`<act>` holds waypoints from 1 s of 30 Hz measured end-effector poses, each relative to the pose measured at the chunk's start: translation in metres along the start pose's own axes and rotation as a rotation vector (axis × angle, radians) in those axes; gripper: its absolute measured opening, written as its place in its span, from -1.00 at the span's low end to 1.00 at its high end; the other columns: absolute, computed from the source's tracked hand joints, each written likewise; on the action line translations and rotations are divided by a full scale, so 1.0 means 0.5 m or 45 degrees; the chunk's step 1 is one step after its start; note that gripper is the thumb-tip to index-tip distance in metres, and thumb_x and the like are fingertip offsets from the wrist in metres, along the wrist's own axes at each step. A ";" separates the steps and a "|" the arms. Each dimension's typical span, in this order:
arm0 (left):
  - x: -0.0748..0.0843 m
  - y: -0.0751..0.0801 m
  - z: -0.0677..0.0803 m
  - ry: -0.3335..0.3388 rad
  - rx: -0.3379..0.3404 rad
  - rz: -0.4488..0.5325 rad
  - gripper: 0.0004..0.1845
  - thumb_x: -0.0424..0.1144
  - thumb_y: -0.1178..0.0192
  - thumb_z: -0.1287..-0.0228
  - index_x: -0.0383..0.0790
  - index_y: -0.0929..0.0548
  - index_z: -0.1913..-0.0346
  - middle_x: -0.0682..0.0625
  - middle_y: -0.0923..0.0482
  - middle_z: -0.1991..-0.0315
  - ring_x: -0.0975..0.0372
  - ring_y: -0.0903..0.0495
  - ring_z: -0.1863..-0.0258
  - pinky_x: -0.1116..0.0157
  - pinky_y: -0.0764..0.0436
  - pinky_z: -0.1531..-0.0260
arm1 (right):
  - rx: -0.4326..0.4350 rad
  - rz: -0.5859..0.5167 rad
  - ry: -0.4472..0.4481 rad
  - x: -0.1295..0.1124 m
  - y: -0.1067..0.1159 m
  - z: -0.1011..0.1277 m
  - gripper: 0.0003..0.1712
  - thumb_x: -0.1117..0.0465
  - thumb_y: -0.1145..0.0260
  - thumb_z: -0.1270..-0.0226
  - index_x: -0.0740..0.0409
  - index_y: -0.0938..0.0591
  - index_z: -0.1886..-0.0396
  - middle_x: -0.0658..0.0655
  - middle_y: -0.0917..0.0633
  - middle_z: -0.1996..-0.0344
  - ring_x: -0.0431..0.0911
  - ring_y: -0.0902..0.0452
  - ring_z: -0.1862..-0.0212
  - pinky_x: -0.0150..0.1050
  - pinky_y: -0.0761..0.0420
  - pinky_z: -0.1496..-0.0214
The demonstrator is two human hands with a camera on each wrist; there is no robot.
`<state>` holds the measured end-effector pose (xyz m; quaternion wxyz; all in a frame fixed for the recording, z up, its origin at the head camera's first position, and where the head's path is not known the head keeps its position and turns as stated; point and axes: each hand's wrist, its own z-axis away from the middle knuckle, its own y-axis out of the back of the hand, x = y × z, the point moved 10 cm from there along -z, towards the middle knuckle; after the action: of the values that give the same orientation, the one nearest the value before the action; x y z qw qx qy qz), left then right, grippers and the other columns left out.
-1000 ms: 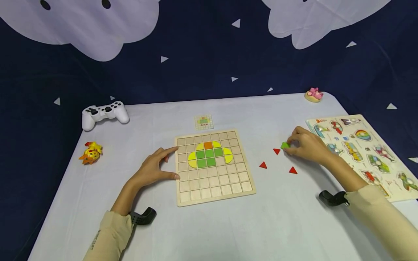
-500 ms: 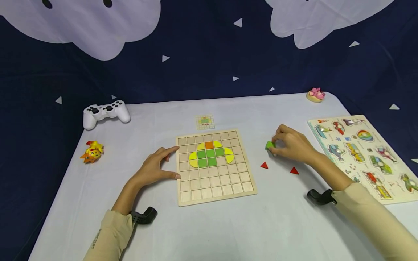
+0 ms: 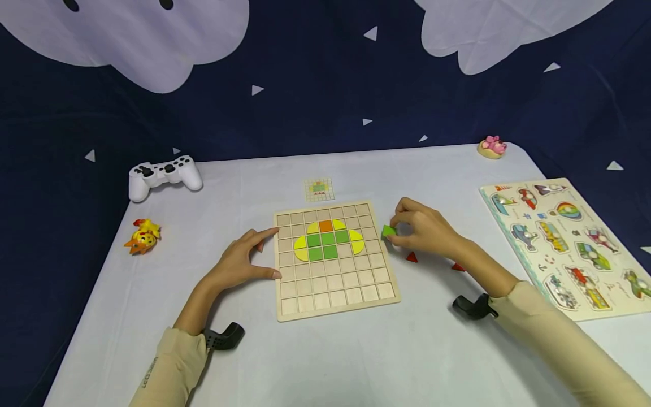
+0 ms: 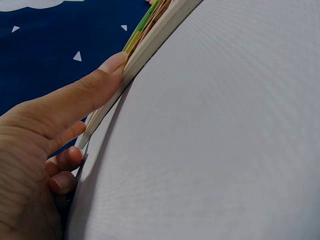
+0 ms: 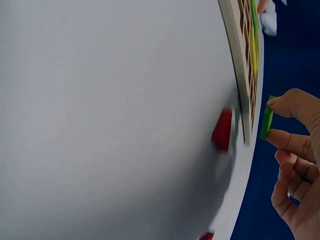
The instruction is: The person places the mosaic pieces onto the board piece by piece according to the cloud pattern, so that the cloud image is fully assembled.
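A wooden grid board (image 3: 336, 282) lies mid-table, bearing yellow rounded pieces (image 3: 301, 249), an orange square (image 3: 325, 226) and several green squares (image 3: 328, 237). On its left edge rest the spread thumb and index finger of my left hand (image 3: 234, 263); the left wrist view shows the thumb (image 4: 80, 97) against the rim. My right hand (image 3: 429, 229) pinches a green square tile (image 3: 389, 231) between thumb and index finger, just beyond the board's right edge. In the right wrist view this green tile (image 5: 267, 120) appears edge-on. Two red triangles (image 3: 412, 258) show near the right hand.
Behind the board lies a small pattern card (image 3: 319, 190). A picture puzzle board (image 3: 559, 249) occupies the right side. At left are a white game controller (image 3: 165, 176) and a yellow-orange toy figure (image 3: 144, 237); a pink ornament (image 3: 491, 147) sits at the far right corner.
My right hand has carried the green tile leftward, from beside the puzzle board to the grid board's right edge. It now covers one red triangle. The left hand stays on the board's edge.
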<state>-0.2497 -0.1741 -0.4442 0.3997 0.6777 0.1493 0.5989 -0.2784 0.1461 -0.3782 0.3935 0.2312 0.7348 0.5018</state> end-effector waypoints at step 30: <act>-0.001 0.000 0.000 -0.012 0.007 0.010 0.05 0.05 -0.62 0.19 -0.04 -0.37 -0.46 0.01 -0.29 0.28 0.18 -0.27 0.27 0.19 -0.24 0.20 | -0.112 -0.102 0.294 -0.150 -0.091 -0.064 -0.74 0.11 -0.52 -0.08 0.17 -0.77 0.30 0.03 -0.52 0.23 -0.20 -0.39 0.29 -0.34 -0.46 0.30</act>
<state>-0.2500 -0.1745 -0.4443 0.3962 0.6820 0.1465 0.5970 -0.2582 0.0555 -0.3881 0.3357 0.1251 0.7611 0.5407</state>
